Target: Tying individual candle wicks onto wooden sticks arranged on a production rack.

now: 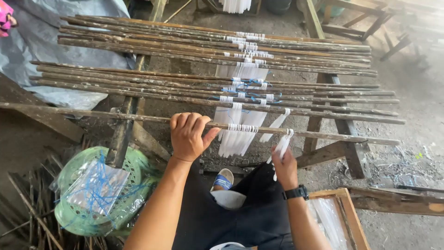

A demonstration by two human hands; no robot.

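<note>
My left hand (188,135) grips the nearest wooden stick (323,136), one of several long sticks laid across a rough wooden rack (121,132). White strips (240,139) hang in a bunch from that stick, just right of my left hand. My right hand (284,166), with a black watch on the wrist, reaches up from below and pinches a single white strip (283,144) hanging from the same stick. More white strips tied with blue string (252,85) hang from the sticks farther back.
A green plastic basket (69,173) with a clear bag and blue string stands at my lower left. A wooden box (349,217) holding clear strips sits at my lower right. A grey tarp (41,41) lies at the back left. Thin sticks litter the floor.
</note>
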